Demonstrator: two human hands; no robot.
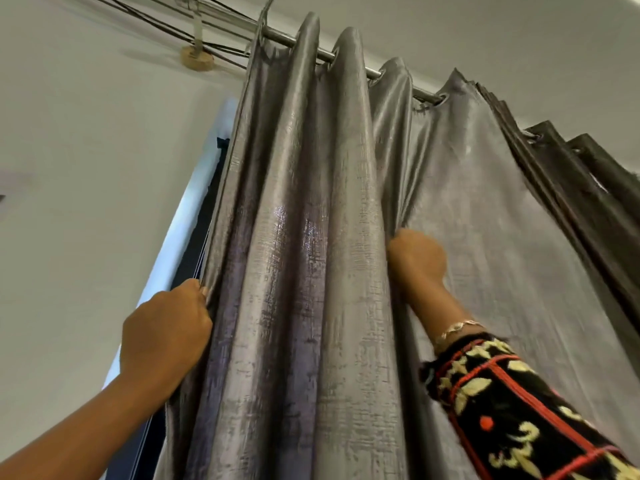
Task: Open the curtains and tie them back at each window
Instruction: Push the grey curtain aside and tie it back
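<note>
On the rod (349, 62), centre: grey curtain (311, 237), bunched. Left hand (166, 336) pinches its left edge; right hand (417, 258) clutches a fold. Risk: hard sideways tug jams rings, strains rod.

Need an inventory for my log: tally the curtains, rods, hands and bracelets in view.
Curtains: 2 (grey curtain, dark curtain)
Rod: 1
Hands: 2 (left hand, right hand), both gripping the grey curtain
Bracelet: 1
Total: 6
</note>
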